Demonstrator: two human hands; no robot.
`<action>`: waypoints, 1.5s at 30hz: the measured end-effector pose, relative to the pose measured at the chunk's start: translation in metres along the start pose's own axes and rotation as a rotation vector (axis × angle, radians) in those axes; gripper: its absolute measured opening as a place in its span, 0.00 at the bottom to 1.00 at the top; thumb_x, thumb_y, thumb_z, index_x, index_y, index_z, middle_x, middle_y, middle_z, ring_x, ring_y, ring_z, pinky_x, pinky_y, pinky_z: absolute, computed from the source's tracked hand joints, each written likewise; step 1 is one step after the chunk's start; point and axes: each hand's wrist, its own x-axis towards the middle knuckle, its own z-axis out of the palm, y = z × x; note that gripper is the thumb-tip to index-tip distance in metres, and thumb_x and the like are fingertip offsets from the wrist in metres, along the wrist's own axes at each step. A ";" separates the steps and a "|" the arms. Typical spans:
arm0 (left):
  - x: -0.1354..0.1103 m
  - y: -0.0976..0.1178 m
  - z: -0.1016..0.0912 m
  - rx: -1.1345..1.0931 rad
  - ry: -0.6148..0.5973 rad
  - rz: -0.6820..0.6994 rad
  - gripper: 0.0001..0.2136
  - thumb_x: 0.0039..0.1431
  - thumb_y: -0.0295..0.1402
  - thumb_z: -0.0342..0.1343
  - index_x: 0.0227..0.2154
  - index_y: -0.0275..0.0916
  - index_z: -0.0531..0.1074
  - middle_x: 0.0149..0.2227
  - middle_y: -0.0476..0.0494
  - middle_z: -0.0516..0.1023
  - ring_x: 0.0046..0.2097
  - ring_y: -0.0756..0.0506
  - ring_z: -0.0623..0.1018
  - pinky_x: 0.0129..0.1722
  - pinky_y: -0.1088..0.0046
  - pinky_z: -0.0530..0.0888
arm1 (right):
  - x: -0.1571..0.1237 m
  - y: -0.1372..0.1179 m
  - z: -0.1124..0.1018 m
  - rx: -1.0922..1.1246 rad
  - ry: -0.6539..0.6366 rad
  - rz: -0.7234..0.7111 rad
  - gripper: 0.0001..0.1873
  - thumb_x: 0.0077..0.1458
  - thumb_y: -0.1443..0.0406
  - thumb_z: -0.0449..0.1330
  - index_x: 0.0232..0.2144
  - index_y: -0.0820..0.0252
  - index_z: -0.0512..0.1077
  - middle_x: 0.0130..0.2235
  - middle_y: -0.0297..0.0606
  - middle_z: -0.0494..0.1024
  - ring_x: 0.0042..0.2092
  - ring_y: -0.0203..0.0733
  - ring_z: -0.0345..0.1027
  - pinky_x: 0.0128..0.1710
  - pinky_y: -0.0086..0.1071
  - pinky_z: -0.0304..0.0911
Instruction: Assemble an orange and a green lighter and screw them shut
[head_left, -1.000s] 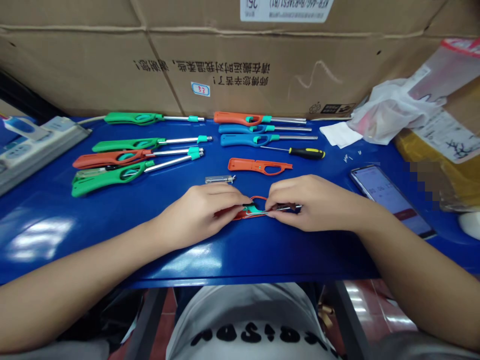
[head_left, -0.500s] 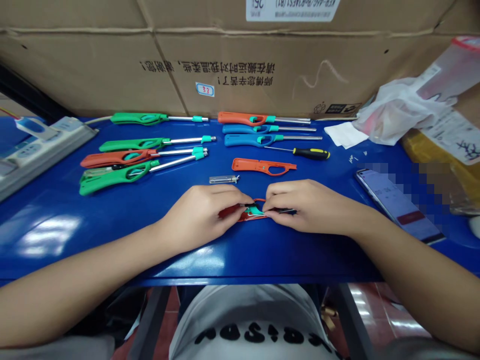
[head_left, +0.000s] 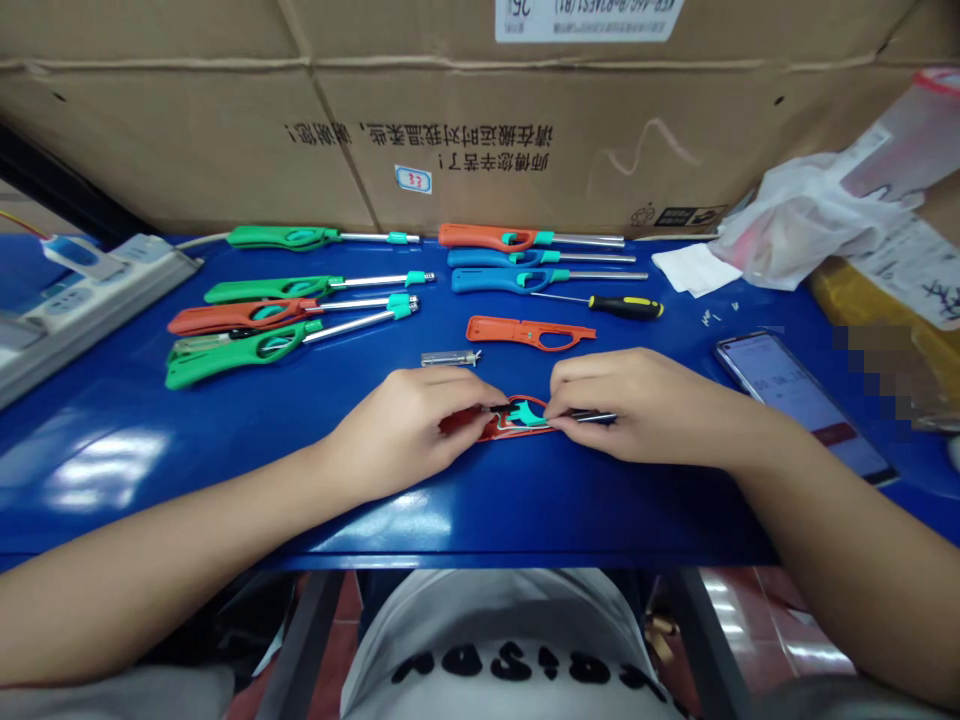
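Since the earlier frame, the right hand [head_left: 637, 405] had shifted a little to the person's right, and more of the teal trigger [head_left: 529, 413] showed in the gap between the two hands. The open orange lighter shell [head_left: 487, 424] lay flat on the blue desk [head_left: 525, 500], near its front edge, directly before the person. The left hand [head_left: 409, 425] had its grip closed on the handle end of the shell, thumb and fingertips pinching it against the desk. The right hand's grip was closed on the metal tube [head_left: 600, 417], whose free end stuck out beyond the fingers.

Just behind the hands lay a second orange shell half [head_left: 529, 332] and a small clear cartridge [head_left: 448, 357], both apart from the hands. A black-and-yellow screwdriver [head_left: 611, 305] lay further back. Finished lighters [head_left: 255, 320] lay in rows to the left. A phone [head_left: 795, 395] rested to the right.
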 end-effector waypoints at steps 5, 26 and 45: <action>0.001 0.000 0.001 -0.020 0.015 -0.006 0.08 0.64 0.22 0.58 0.43 0.37 0.79 0.40 0.45 0.85 0.40 0.47 0.84 0.43 0.72 0.79 | -0.001 -0.001 -0.003 0.001 -0.032 -0.017 0.08 0.62 0.70 0.56 0.34 0.58 0.76 0.34 0.35 0.77 0.37 0.39 0.71 0.36 0.31 0.60; -0.001 0.003 0.002 -0.063 0.006 -0.104 0.07 0.62 0.29 0.63 0.42 0.41 0.83 0.40 0.48 0.87 0.39 0.46 0.86 0.41 0.73 0.82 | -0.001 0.001 -0.001 -0.002 -0.066 0.045 0.07 0.63 0.67 0.58 0.37 0.57 0.77 0.38 0.35 0.78 0.38 0.39 0.72 0.36 0.32 0.59; -0.008 0.020 -0.014 0.129 -0.220 -0.100 0.18 0.57 0.33 0.69 0.51 0.43 0.79 0.41 0.47 0.86 0.38 0.43 0.85 0.37 0.71 0.79 | 0.001 -0.001 0.001 0.004 -0.083 0.031 0.08 0.64 0.69 0.55 0.35 0.58 0.75 0.36 0.36 0.76 0.36 0.38 0.71 0.36 0.31 0.58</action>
